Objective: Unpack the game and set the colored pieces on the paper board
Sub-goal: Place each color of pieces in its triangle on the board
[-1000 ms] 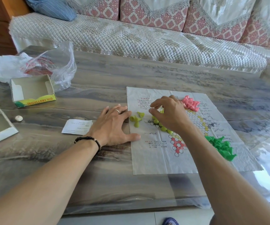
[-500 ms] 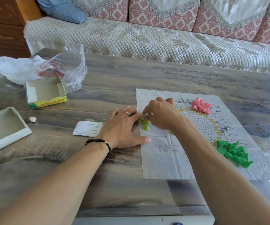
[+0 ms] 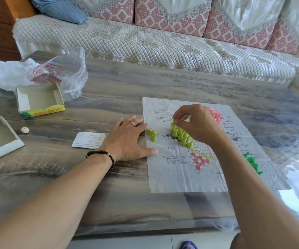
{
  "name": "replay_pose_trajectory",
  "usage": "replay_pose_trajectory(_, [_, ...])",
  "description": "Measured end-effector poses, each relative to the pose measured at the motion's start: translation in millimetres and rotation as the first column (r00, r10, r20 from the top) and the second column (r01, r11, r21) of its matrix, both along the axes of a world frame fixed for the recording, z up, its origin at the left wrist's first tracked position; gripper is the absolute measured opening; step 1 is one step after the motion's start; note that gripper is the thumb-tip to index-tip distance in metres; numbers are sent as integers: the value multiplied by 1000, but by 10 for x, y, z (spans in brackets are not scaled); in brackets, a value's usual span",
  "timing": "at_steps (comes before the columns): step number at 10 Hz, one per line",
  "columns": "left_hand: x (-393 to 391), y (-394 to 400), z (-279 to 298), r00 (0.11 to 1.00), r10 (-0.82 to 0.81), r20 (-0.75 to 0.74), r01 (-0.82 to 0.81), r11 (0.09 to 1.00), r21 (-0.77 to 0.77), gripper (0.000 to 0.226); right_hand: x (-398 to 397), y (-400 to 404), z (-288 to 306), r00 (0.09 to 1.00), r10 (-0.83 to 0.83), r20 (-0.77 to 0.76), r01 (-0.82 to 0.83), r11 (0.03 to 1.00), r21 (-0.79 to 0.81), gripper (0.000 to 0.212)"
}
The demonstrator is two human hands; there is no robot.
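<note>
Most yellow-green pegs (image 3: 181,134) stand under the right hand's (image 3: 197,123) pinching fingertips, a few loose pegs (image 3: 152,134) wait beside the left hand's (image 3: 127,141) spread fingers on the paper board (image 3: 173,177); pink and green piles look unsorted.

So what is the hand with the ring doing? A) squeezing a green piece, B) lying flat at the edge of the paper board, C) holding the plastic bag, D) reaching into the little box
B: the left hand lies flat with spread fingers at the left edge of the paper board, thumb on the paper, beside loose yellow-green pieces, gripping nothing.
</note>
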State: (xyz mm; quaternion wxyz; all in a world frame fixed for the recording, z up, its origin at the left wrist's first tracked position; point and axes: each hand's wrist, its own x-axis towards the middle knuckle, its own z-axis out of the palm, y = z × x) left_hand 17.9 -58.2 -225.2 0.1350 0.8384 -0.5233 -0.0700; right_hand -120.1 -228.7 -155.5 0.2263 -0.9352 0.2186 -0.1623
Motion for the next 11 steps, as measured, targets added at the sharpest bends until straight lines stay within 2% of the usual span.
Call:
replay_pose_trajectory(3, [6,-8,0,1000,-1,8,2,1000,-30,116,-200,8,-74,995,-27,-93,18,995,-101,7])
replay_pose_trajectory(6, [18,-5,-12,1000,0,0,0,999,-41,115,-190,24,-167,988,-19,-154,4,996,-94,9])
replay_pose_trajectory(9, [30,-8,-29,1000,0,-13,-1,999,-41,115,-179,16,-189,989,-16,-145,2,996,-91,7])
replay_pose_trajectory(11, [27,-4,-24,1000,0,-10,-1,999,-34,115,-170,14,-186,992,-8,-123,-7,993,-115,23])
